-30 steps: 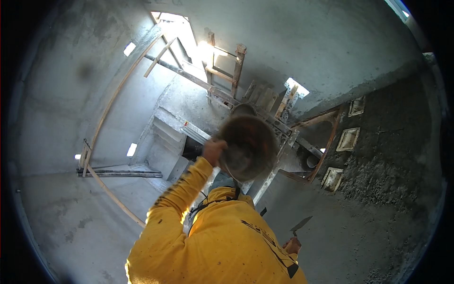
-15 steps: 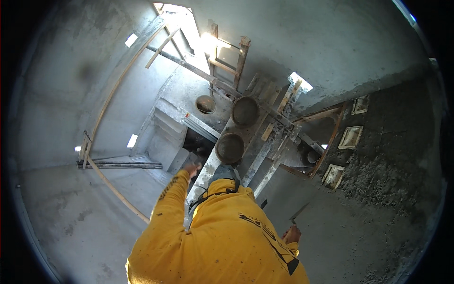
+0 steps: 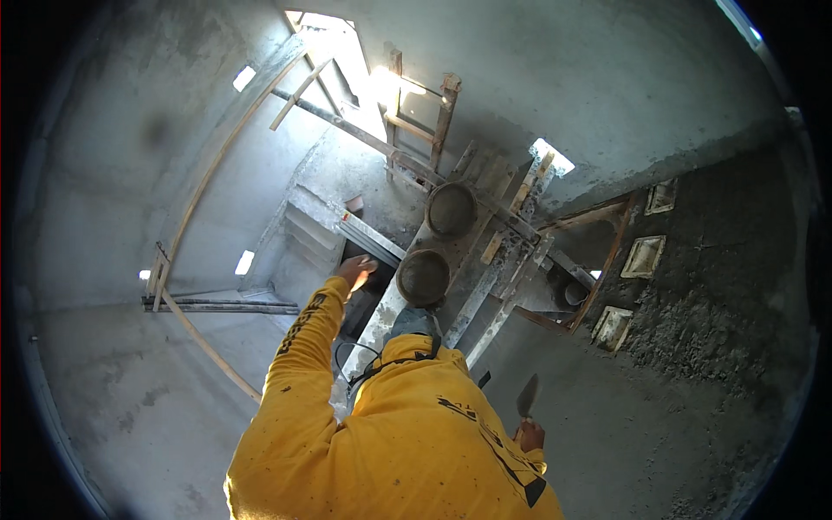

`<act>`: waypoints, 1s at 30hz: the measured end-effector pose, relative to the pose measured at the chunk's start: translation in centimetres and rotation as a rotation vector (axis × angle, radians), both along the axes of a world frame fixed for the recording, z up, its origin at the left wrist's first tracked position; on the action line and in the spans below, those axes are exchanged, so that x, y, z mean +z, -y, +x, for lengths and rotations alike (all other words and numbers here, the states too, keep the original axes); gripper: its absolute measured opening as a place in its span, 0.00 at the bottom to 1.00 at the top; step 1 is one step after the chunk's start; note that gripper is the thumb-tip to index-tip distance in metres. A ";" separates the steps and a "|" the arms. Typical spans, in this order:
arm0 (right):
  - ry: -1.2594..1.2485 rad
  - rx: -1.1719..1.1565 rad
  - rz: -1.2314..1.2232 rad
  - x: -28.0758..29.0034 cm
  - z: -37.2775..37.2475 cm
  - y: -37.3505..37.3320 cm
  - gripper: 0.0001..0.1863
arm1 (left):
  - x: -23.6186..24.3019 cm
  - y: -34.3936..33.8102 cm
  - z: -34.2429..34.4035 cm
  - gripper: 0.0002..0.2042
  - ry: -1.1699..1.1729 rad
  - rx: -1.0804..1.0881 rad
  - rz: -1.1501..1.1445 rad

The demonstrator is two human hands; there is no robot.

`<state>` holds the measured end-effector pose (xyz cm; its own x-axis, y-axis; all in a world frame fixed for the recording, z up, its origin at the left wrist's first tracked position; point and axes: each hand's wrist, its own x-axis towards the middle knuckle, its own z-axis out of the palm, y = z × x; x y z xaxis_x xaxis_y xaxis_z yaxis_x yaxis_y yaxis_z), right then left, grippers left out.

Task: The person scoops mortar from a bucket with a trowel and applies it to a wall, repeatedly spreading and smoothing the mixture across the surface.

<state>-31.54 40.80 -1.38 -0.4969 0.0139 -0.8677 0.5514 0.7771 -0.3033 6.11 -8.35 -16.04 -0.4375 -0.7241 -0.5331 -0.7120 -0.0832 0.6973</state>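
My left hand point(image 3: 357, 270) hovers over a dark opening left of two round buckets of grey mix point(image 3: 451, 210) point(image 3: 422, 277) on boards point(image 3: 472, 243); its fingers are curled, and anything inside is too small to make out. My right hand point(image 3: 530, 436), low at the right, is closed on the handle of a trowel point(image 3: 528, 397), whose blade points up. A grey-clad leg point(image 3: 414, 322) of mine is just below the nearer bucket. A small reddish object point(image 3: 354, 204), possibly part of a tipped bucket, shows beyond the opening.
Timber and metal scaffold members point(image 3: 438, 130) cross around the boards. Concrete stairs point(image 3: 312, 225) descend at left beside metal bars point(image 3: 373, 238). A long bent pole point(image 3: 204, 186) runs along the left. A dark plastered wall point(image 3: 711, 286) with three framed boxes point(image 3: 642, 256) is at right.
A second ago my left hand held a bucket; it let go, and that bucket appeared beyond the boards, now mostly out of sight. My left hand then rose slightly. The trowel turned more upright.
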 end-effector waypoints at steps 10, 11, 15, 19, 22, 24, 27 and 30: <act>-0.342 0.265 -0.333 2.2 1.3 14.3 0.17 | 12.6 -14.2 -24.5 0.27 -0.506 -0.295 0.825; -0.423 0.298 -0.364 1.9 1.9 15.3 0.17 | 13.4 -15.9 -26.0 0.27 -0.407 -0.224 0.930; -0.589 0.368 -0.574 3.0 4.6 19.1 0.18 | 14.5 -18.1 -27.0 0.22 -0.475 0.020 0.884; -0.431 0.420 -0.756 1.8 6.1 19.1 0.19 | 9.6 -16.1 -23.7 0.14 -0.295 -0.099 0.413; -0.198 0.287 -0.466 -2.1 6.5 15.2 0.25 | 1.6 -11.7 -18.6 0.11 -0.438 -0.124 0.396; -0.052 0.051 -0.243 -5.7 7.3 10.2 0.31 | 7.7 -8.3 -20.1 0.10 -0.310 0.579 0.945; 0.205 -0.142 0.036 -11.0 11.6 2.0 0.37 | 2.9 -3.6 -12.9 0.09 -0.361 0.663 0.872; 0.298 -0.359 0.268 -10.1 17.4 -0.3 0.36 | 1.9 0.0 -8.7 0.10 -0.229 0.782 0.734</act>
